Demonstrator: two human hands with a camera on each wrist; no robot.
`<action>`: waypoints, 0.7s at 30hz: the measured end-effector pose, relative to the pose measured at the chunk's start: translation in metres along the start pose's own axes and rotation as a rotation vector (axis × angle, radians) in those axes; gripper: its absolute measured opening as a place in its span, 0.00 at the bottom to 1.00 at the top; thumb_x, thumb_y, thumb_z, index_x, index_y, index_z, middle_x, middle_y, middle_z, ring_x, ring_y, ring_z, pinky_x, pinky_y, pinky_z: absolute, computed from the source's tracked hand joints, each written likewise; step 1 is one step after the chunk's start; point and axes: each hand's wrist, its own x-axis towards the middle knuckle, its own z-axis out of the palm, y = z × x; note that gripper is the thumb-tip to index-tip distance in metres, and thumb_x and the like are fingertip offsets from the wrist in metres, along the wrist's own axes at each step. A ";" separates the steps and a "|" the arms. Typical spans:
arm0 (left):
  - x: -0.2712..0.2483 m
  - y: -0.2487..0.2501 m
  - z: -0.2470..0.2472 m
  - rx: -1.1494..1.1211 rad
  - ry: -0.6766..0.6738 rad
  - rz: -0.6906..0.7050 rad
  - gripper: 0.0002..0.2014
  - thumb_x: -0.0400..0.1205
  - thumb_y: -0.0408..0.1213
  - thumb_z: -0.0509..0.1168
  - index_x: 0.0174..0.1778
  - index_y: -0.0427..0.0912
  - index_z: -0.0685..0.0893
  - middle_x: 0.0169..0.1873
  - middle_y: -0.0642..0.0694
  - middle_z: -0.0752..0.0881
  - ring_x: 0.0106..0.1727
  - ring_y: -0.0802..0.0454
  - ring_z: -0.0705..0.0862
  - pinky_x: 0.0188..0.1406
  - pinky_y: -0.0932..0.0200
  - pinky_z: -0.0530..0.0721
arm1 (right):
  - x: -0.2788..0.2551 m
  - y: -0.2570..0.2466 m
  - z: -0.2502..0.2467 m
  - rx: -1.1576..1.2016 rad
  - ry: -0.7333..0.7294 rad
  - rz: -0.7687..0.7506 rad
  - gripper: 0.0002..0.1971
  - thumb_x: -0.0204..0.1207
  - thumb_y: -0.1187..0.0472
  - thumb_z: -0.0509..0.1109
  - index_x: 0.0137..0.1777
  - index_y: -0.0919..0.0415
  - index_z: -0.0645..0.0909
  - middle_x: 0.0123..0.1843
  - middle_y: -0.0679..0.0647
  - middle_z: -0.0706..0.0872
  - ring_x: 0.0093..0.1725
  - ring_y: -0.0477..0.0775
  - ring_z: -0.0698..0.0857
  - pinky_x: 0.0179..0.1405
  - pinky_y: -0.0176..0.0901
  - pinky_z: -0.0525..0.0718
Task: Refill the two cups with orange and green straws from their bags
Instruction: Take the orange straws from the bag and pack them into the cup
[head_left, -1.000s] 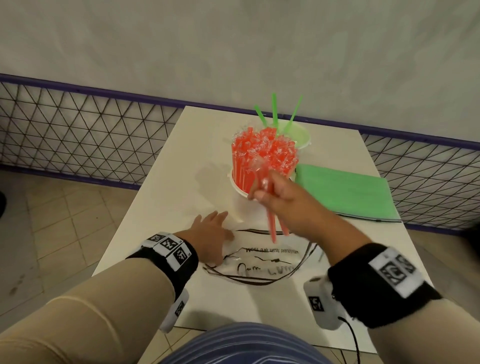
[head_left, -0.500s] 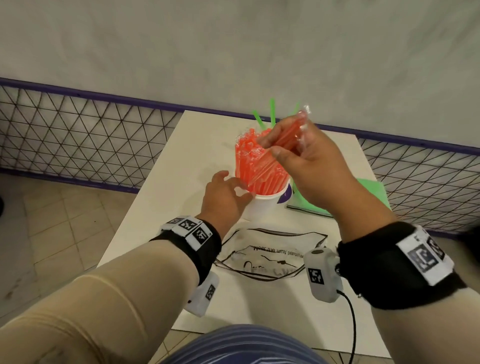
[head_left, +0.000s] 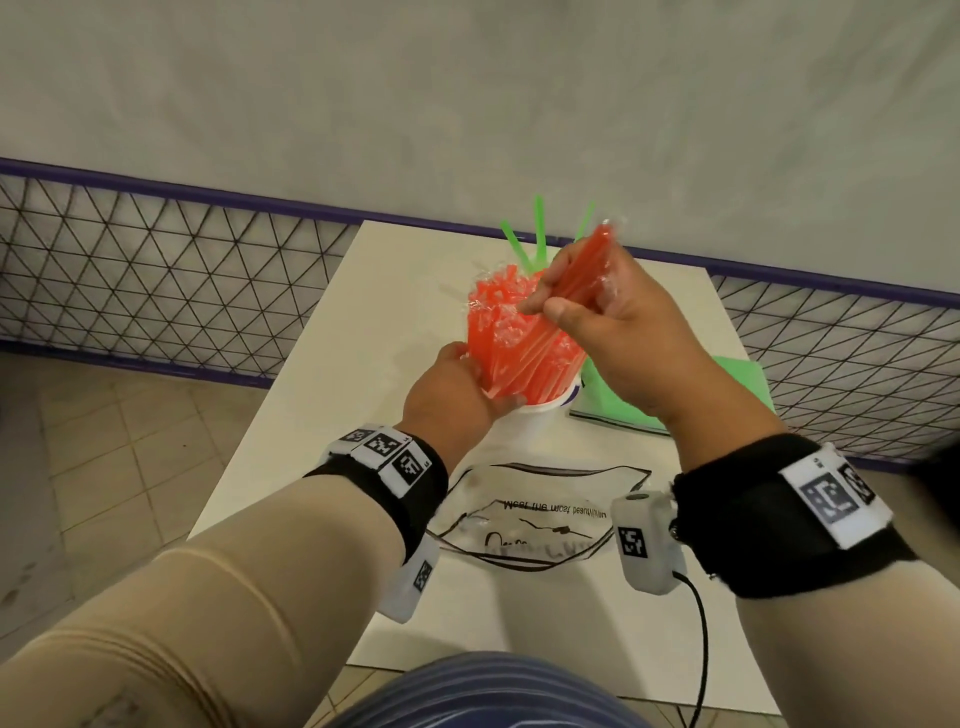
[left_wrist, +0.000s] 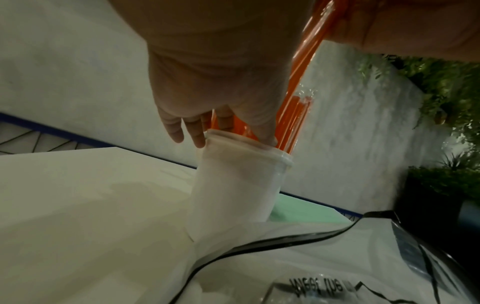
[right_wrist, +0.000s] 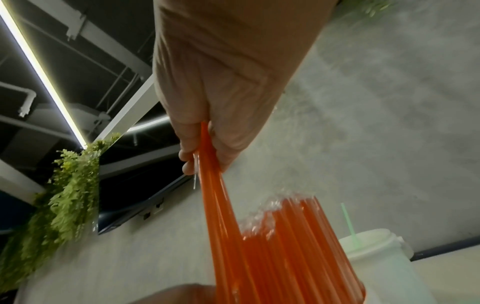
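A white cup (head_left: 540, 418) packed with wrapped orange straws (head_left: 498, 332) stands mid-table. My left hand (head_left: 467, 382) clasps that bundle just above the rim (left_wrist: 249, 144), fingers on its left side and thumb on the near side. My right hand (head_left: 582, 306) is raised over the cup and pinches a few orange straws (head_left: 589, 262) slanting down into the bundle; the right wrist view shows them leaving my fingers (right_wrist: 207, 156). Behind stands a second cup (right_wrist: 376, 259) with three green straws (head_left: 537, 228), mostly hidden in the head view.
A flattened clear bag with black trim (head_left: 540, 514) lies on the white table (head_left: 332, 415) near its front edge. A green bag of straws (head_left: 737, 387) lies to the right of the cup. Wire mesh fencing (head_left: 156, 270) and a wall stand behind the table.
My right hand lifted the few orange straws from above the clear bag up over the cup. The left hand left the bag and took hold of the bundle at the rim.
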 end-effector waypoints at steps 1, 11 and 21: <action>-0.001 0.001 -0.001 0.007 -0.002 0.008 0.32 0.70 0.65 0.71 0.65 0.50 0.82 0.70 0.55 0.74 0.55 0.54 0.84 0.49 0.61 0.76 | 0.002 0.001 0.003 -0.051 -0.010 0.005 0.14 0.80 0.69 0.66 0.50 0.45 0.76 0.47 0.47 0.91 0.55 0.44 0.88 0.65 0.54 0.81; -0.008 -0.012 -0.020 -0.149 -0.127 0.032 0.29 0.78 0.55 0.68 0.74 0.49 0.74 0.62 0.67 0.80 0.57 0.60 0.78 0.55 0.62 0.71 | 0.019 0.011 0.007 -0.169 0.053 0.033 0.12 0.83 0.64 0.65 0.55 0.44 0.73 0.51 0.46 0.90 0.55 0.43 0.87 0.62 0.50 0.82; 0.004 0.001 -0.028 0.028 -0.102 0.026 0.18 0.74 0.57 0.73 0.44 0.46 0.82 0.43 0.53 0.81 0.45 0.51 0.82 0.37 0.59 0.72 | 0.030 0.022 0.013 -0.175 0.203 0.083 0.16 0.83 0.57 0.65 0.69 0.51 0.70 0.57 0.48 0.87 0.59 0.48 0.85 0.57 0.43 0.79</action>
